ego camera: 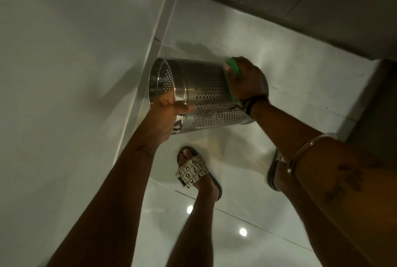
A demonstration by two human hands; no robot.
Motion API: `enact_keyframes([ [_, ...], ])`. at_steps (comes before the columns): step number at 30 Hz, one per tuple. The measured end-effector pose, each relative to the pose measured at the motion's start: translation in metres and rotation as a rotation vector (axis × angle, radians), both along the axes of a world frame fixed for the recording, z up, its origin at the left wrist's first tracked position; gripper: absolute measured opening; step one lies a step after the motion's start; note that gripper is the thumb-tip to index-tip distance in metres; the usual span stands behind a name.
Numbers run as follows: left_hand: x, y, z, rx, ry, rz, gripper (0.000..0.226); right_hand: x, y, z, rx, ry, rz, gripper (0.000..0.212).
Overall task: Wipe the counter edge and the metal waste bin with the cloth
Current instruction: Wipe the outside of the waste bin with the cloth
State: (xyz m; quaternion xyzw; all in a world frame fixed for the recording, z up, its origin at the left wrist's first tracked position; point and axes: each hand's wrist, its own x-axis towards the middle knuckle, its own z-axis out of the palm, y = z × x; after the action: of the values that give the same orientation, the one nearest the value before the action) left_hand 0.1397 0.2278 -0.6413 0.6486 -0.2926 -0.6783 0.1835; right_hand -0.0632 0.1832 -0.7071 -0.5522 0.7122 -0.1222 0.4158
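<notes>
Metal waste bin [206,95], perforated steel, is tipped on its side at frame centre, open mouth toward the left wall, held above the glossy tiled floor [257,213]. Left hand [166,116] reaches up from lower left, arm extended, fingers curled closed over the bin's solid rim band. Right hand [245,82] enters from the right, wrist bent, palm pressed flat on the perforated side near the bin's base, clamping a green cloth [233,67] against the metal; the cloth shows only at the hand's edges. A dark band sits at the right wrist, a metal bangle [309,148] on the forearm. Two sandalled feet stand below the bin; the left sandal [193,172] bears printed numbers.
</notes>
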Motion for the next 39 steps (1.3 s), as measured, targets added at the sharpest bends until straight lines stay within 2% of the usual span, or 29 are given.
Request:
enact_keyframes([
  [3,-0.002,0.004,0.0,-0.044,0.036,-0.041,0.037,0.052,-0.003,0.042,-0.236,-0.259,0.19,0.031],
  [5,-0.002,0.005,0.001,-0.057,0.026,-0.06,0.038,0.078,-0.003,0.054,-0.37,-0.251,0.309,0.039],
  [8,0.004,0.006,0.001,-0.037,0.017,-0.092,0.041,0.076,0.001,0.048,-0.41,-0.23,0.26,0.046],
  [10,0.009,0.007,0.003,-0.012,-0.005,-0.086,0.037,0.054,0.011,0.031,-0.329,-0.18,0.191,0.047],
  [15,0.013,0.004,0.009,0.064,-0.022,0.095,0.033,-0.019,0.019,-0.03,0.085,0.077,0.146,0.052],
  [18,0.002,-0.002,0.01,0.047,-0.069,0.104,0.03,-0.02,-0.002,-0.033,0.228,0.045,0.116,0.043],
  [23,-0.014,0.002,0.014,-0.047,-0.085,0.033,0.029,0.052,-0.03,0.026,-0.044,-0.374,0.22,0.035],
  [24,-0.015,0.002,0.012,-0.073,-0.075,0.022,0.028,0.063,-0.031,0.038,-0.115,-0.401,0.218,0.037],
  [27,-0.016,-0.001,0.009,-0.129,-0.062,-0.02,0.034,0.073,-0.03,0.054,-0.38,-0.341,0.212,0.042],
  [30,-0.02,-0.008,0.008,-0.16,-0.1,-0.052,0.035,0.054,-0.021,0.039,-0.459,-0.236,0.165,0.043],
  [31,-0.019,-0.011,0.008,-0.176,-0.119,-0.04,0.033,0.045,-0.017,0.028,-0.428,-0.206,0.12,0.043],
  [35,-0.015,-0.019,0.009,-0.158,-0.174,0.081,0.032,0.005,-0.01,-0.01,-0.094,-0.067,-0.027,0.04],
  [39,-0.009,-0.027,0.011,-0.108,-0.134,0.142,0.04,0.003,-0.033,-0.006,-0.006,-0.033,-0.035,0.038],
])
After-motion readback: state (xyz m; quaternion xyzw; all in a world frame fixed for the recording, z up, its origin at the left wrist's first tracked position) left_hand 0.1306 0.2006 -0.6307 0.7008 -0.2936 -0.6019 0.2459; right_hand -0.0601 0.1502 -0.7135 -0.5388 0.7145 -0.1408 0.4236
